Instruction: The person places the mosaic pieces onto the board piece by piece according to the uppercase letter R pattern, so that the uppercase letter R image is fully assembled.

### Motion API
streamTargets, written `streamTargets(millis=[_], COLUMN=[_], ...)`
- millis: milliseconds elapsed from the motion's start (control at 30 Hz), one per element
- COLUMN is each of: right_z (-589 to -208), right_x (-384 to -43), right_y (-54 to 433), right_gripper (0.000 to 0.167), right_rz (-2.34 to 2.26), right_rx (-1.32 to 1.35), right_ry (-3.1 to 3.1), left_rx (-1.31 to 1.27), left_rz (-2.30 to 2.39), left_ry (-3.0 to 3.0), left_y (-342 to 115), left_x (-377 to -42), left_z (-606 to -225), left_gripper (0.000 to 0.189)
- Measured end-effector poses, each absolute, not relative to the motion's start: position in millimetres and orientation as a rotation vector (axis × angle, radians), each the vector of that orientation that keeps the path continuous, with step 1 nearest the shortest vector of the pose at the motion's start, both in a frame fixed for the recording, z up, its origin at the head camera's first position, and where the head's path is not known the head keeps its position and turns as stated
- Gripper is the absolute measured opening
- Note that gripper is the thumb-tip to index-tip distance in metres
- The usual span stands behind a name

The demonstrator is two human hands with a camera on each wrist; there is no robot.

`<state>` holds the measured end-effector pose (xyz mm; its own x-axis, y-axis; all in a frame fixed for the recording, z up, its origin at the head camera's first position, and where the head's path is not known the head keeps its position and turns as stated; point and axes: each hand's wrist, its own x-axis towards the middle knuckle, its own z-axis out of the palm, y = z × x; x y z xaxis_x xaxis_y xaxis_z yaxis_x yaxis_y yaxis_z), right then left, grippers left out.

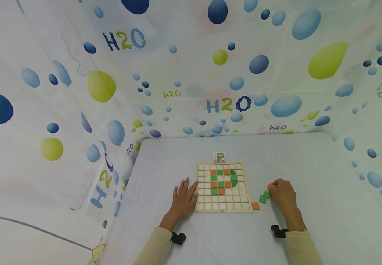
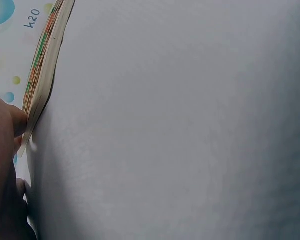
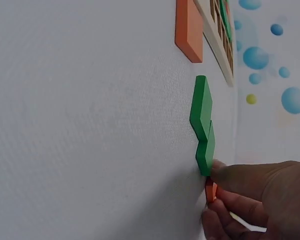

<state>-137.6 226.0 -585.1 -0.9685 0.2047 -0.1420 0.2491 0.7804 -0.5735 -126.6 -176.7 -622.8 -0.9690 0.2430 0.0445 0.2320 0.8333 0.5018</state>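
Observation:
A square wooden grid board (image 1: pixel 237 211) lies on the white table, with orange and green tiles (image 1: pixel 214 178) set in it in the shape of a letter P. My left hand (image 1: pixel 183 200) is spread flat beside the board, its fingers touching the left edge; the left wrist view shows a finger against the board's side (image 2: pixel 47 75). To the right of the board, my right hand (image 1: pixel 283 193) pinches an orange tile (image 3: pixel 210 191) between thumb and fingers, low at the table. Two green tiles (image 3: pixel 201 107) lie right by it. Another orange tile (image 1: pixel 255 206) lies near the board's lower right corner.
Behind the board's far edge lies a small pattern card (image 1: pixel 220 157) printed with a letter on a grid. A white curtain (image 1: pixel 191 73) with blue and green dots stands behind the table (image 1: pixel 164 154) and along its sides. Each wrist wears a black strap device (image 1: pixel 178 238).

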Motion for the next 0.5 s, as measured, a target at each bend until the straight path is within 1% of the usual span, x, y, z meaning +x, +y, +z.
streamTargets(millis=[133, 500], right_z=[-588.2, -597.0], right_x=[-139.2, -149.1], right_y=[228.3, 223.4], right_gripper=[0.032, 0.033], right_rz=[-0.979, -1.024], right_rx=[0.336, 0.303], right_ry=[2.918, 2.888], left_rx=[0.383, 0.315], left_rz=[0.795, 0.712], left_ry=[2.988, 2.939], left_y=[-177.0, -177.2], left_x=[-127.5, -128.5], left_z=[-624.1, -623.2], left_gripper=[0.052, 0.054])
